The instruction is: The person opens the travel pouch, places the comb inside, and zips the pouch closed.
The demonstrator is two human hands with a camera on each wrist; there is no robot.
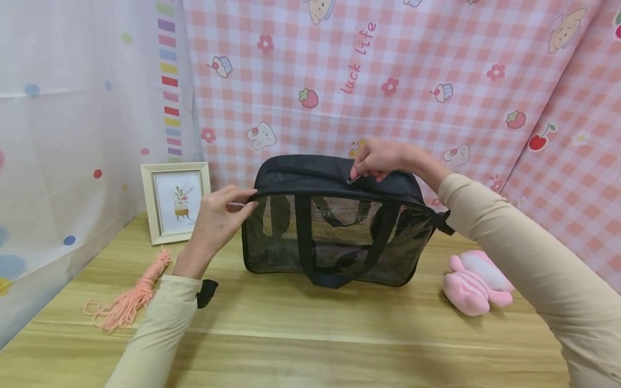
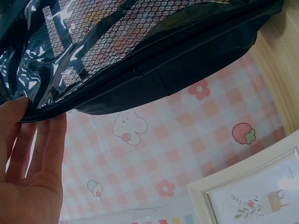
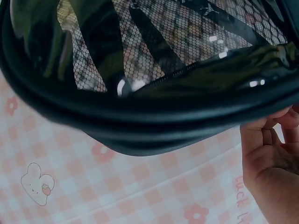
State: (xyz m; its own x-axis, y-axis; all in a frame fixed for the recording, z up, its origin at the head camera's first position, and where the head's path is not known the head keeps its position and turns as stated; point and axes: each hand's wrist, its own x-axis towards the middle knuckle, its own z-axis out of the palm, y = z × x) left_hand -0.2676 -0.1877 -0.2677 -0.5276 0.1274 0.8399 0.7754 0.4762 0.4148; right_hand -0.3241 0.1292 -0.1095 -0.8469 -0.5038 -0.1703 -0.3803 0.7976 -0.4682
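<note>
A black bag (image 1: 276, 253) with see-through front, mesh and dark straps stands upright on the table. At its upper left corner, my left hand (image 1: 218, 215) pinches the edge between thumb and fingers; the left wrist view shows the thumb on the clear front and the fingers behind the rim (image 2: 100, 95). Above the bag's top, my right hand (image 1: 380, 159) pinches a small metal zipper pull (image 1: 350, 181). Left of the pull, the zipper line looks like a dark slit. In the right wrist view the rim partly hides the right fingertips.
A framed plant picture (image 1: 207, 178) stands left of the bag, behind a bundle of peach yarn (image 1: 145, 288). To the right, under the right forearm, lies a pink and white plush toy (image 1: 473, 285). Checked pink cloth (image 1: 291, 64) hangs close behind.
</note>
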